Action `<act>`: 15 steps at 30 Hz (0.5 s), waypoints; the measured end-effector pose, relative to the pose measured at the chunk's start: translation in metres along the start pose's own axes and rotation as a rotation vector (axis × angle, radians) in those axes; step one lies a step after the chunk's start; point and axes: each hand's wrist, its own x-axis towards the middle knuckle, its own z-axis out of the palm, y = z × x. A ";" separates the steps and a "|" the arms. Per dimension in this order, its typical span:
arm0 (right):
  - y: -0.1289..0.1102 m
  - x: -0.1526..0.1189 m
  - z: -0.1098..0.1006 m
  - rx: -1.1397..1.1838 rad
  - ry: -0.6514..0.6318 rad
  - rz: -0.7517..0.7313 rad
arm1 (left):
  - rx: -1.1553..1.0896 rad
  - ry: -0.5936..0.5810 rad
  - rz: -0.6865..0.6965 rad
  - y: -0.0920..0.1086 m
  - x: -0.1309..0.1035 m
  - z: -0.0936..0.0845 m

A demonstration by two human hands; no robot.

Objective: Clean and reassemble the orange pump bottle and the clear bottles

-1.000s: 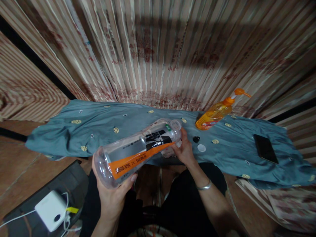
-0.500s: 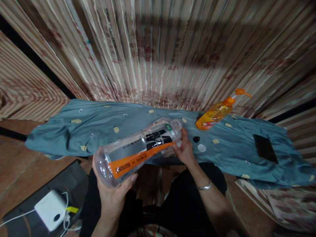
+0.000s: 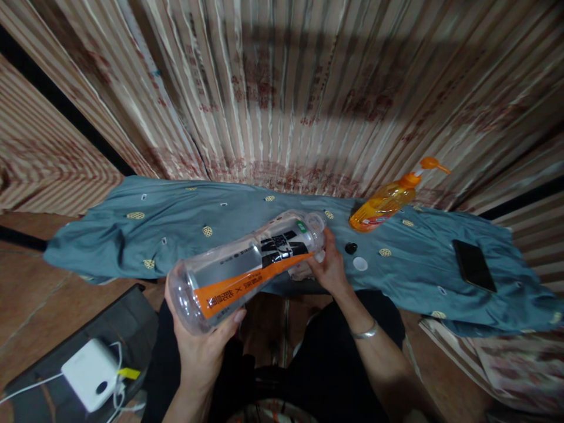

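While both hands (image 3: 264, 299) grip its two ends, clear bottle (image 3: 251, 270) lying tilted between them, neck rightward

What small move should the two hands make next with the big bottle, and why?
I would probably turn the clear bottle more upright: it is tilted between the left hand at its base and the right hand at its neck, and its mouth appears uncapped.

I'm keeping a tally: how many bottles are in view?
2: a clear, orange-labelled plastic bottle in the left hand and right hand; a transparent orange pump bottle standing on the teal cloth.
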 end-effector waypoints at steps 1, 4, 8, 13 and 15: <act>0.000 0.000 0.000 -0.002 -0.001 -0.002 | 0.003 0.000 0.000 0.000 0.001 0.000; 0.001 0.000 0.001 -0.007 -0.010 -0.003 | 0.003 -0.002 0.001 0.000 0.000 0.000; 0.001 0.000 0.001 -0.011 -0.009 -0.004 | -0.003 0.007 0.007 0.001 -0.001 0.001; -0.001 0.000 0.000 -0.009 -0.006 -0.014 | 0.007 -0.015 0.007 -0.002 0.000 -0.001; -0.002 0.000 -0.001 -0.001 -0.007 -0.023 | 0.007 -0.012 0.011 -0.002 0.000 -0.001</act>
